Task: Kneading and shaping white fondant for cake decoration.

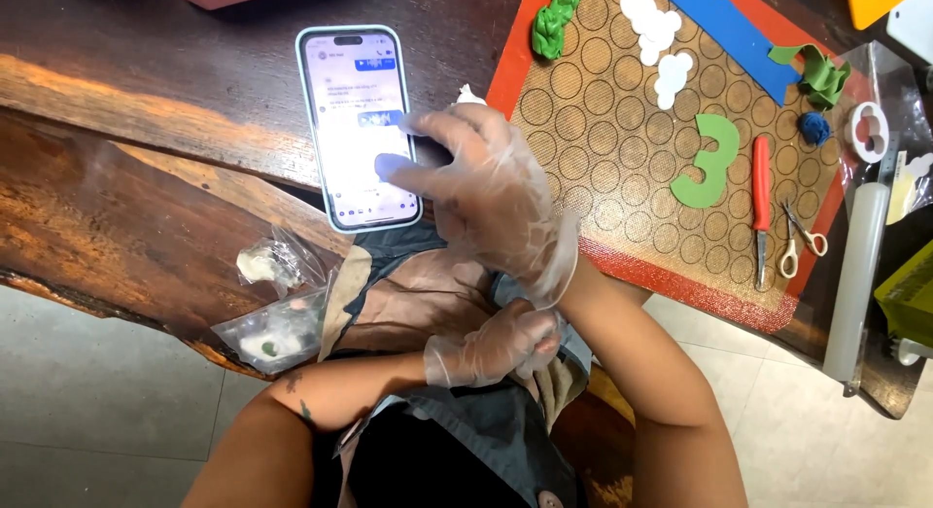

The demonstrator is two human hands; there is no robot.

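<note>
Over phone [358, 129] on desk [146, 100], your gloved right hand [491, 192] hangs open, fingers spread; left hand [491, 345] pinches right glove's cuff [556, 275].

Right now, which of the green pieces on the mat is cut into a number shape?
The flat light green piece beside the red-handled tool. The darker lump at the mat's top corner and the ribbon are crumpled.

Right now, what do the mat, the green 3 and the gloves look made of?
Mat: likely silicone, matte tan mesh with printed circles, red border. Green 3: soft matte modelling paste, perhaps fondant. Gloves on the right hand and left hand: thin clear plastic, wrinkled and glossy.
</note>
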